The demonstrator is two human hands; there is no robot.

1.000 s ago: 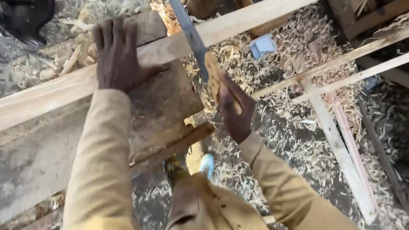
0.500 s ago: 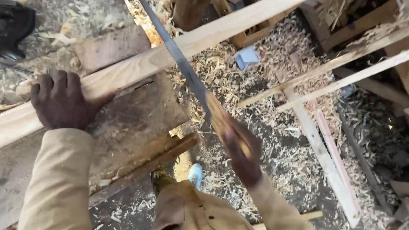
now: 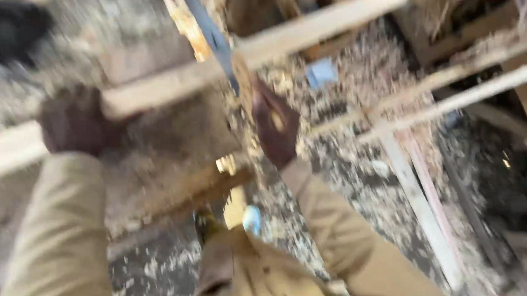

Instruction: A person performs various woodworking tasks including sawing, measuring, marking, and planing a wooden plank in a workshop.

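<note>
**Hands on saw and plank at the sawdust-strewn bench**

Near the middle of the blurred view, the right hand (image 3: 274, 130) is closing around the pale wooden handle of a long grey-bladed handsaw (image 3: 212, 34), fingers wrapped tight, with the blade running up and to the far left from the grip. Its blade is meeting the long pale wooden plank (image 3: 318, 31) that is lying diagonally from the near left to the far right, just above the fist. On the left, the left hand (image 3: 75, 123) is pressing down on the same plank, palm flat and fingers curled over its near edge; how tightly it is gripping cannot be told through the motion blur. Both arms are wearing tan sleeves.

Under the plank, a broad, worn brown wooden work surface (image 3: 174, 137) is carrying it, with a darker wooden strip along its near edge. Farther right, several thin pale wooden battens (image 3: 459, 92) are lying across one another above a floor thick with pale wood shavings (image 3: 359, 165). A small light blue scrap (image 3: 323, 72) is sitting among the shavings beyond the plank, and a blurred dark object (image 3: 14, 30) is resting at the far left.
</note>
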